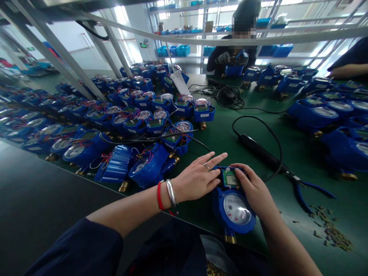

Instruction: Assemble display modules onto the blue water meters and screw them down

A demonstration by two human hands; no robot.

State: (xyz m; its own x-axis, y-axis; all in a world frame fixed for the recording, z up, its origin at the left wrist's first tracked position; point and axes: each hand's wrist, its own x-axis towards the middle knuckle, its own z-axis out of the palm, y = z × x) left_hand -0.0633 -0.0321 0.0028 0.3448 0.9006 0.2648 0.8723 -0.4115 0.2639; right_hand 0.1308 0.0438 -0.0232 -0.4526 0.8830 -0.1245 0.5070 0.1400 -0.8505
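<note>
A blue water meter point(237, 211) with a round dial and a brass fitting lies near the table's front edge. At its far end, a green circuit board with a small display point(231, 179) sits in the open housing. My left hand point(198, 176) reaches in from the left, fingers stretched out and apart, the tips at the housing's left side. Whether the lower fingertips press on it, I cannot tell. Around the right side of the housing curls my right hand point(255, 188), its thumb beside the display; some of its fingers are hidden.
Rows of blue water meters point(138, 119) with loose wires fill the left; more meters point(319, 111) stand right. Right of my hands lie a black electric screwdriver point(258, 151), blue-handled pliers point(301, 195) and scattered screws point(330, 230). A gloved co-worker point(232, 53) sits opposite.
</note>
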